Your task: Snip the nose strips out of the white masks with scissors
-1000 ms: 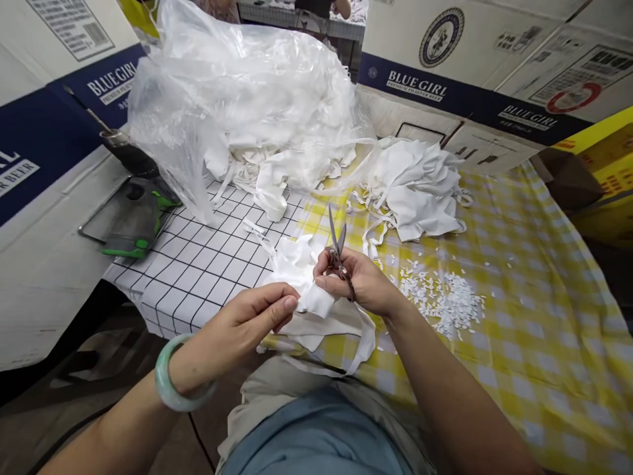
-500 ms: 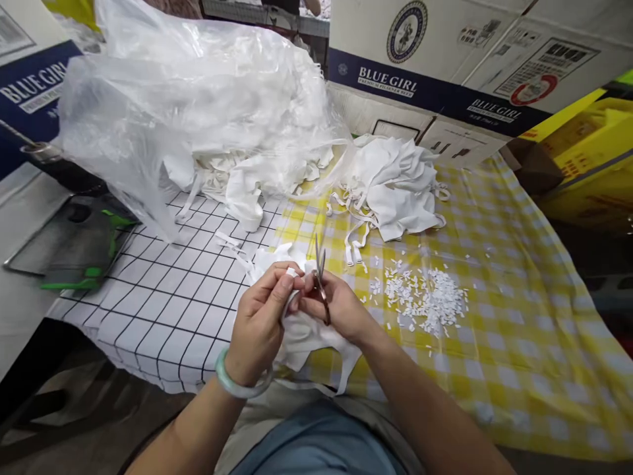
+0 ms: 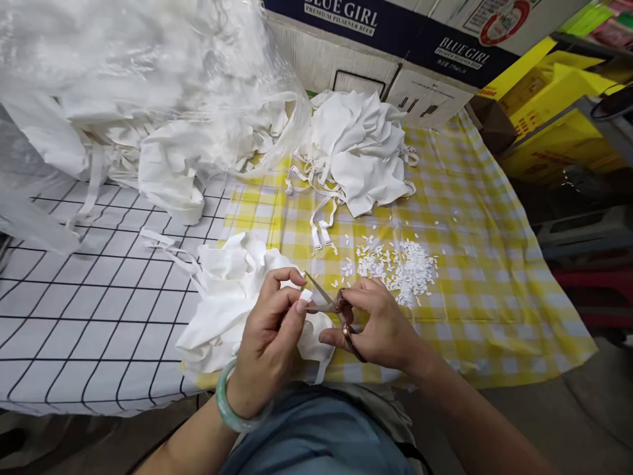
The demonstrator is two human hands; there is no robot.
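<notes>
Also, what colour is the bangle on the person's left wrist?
Pale jade green; the bangle shows best in the head view.

We log white garment (image 3: pixel 222 310) | yellow-and-white gingham tablecloth (image 3: pixel 484 277), right | white grid tablecloth (image 3: pixel 99 330), black lines, left | pale-green bangle (image 3: pixel 222 406) | navy-banded carton (image 3: pixel 395 30), top

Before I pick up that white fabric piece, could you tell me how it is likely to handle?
The white fabric piece would probably be floppy: it lies crumpled in soft folds. It seems light, since the left hand pinches a bit of it with fingertips alone. Its loose straps may trail and snag.
</notes>
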